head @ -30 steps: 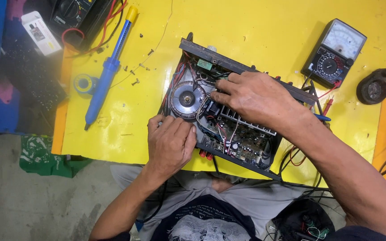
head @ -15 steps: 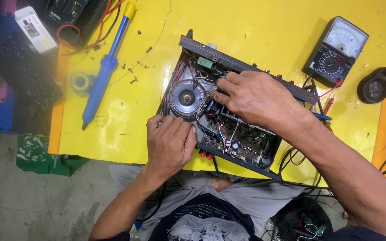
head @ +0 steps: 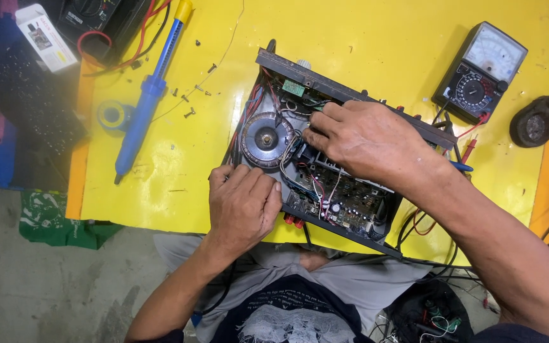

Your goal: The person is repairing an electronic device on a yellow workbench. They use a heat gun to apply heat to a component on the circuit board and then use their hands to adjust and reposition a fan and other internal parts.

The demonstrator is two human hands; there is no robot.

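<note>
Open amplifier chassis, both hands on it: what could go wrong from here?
The right hand has its fingertips among the wires beside the round transformer; a tug might loosen one. The left hand steadies the open amplifier chassis at the yellow table edge; it could slide off. Loose screws may scatter.

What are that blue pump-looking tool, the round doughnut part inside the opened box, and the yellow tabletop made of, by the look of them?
Blue tool: apparently matte moulded plastic, with a yellow cap. Round doughnut part: seems tape-wrapped, with a shiny metal disc at its middle. Yellow tabletop: glossy and smooth, probably laminate or painted board; it reflects light and shows scuffs.
</note>
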